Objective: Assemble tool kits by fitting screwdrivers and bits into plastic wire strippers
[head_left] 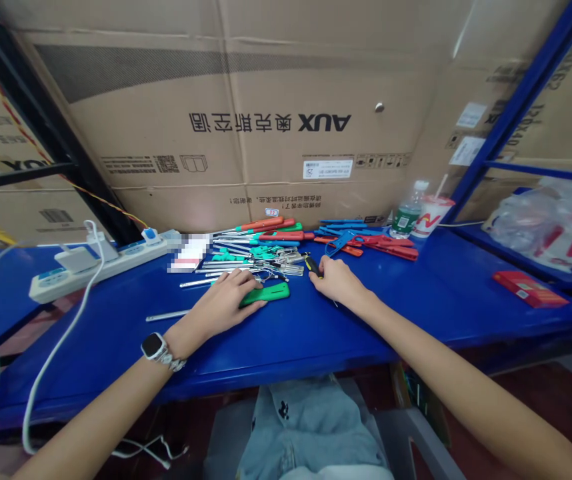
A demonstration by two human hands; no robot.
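Note:
My left hand [233, 293], with a watch on its wrist, lies over a green handle [277, 292], its fingers closed around it on the blue tabletop. A thin metal shaft [166, 315] sticks out on the far side of that hand, seemingly part of the same tool. My right hand [339, 280] is closed on a small black-and-yellow-handled tool [312, 265]; its exact kind is hidden by the fingers. Just beyond both hands is a pile of metal-shafted tools with teal parts [236, 255]. Behind these lie red and orange handles [271, 223].
Orange-red plastic pieces [391, 245] and blue ones [349, 227] lie at the back right, near a water bottle [406, 213] and a drink cup [432, 217]. A power strip [121, 257] with white cables runs along the left. A red box [529, 289] sits at right. Large cartons [266, 73] stand behind.

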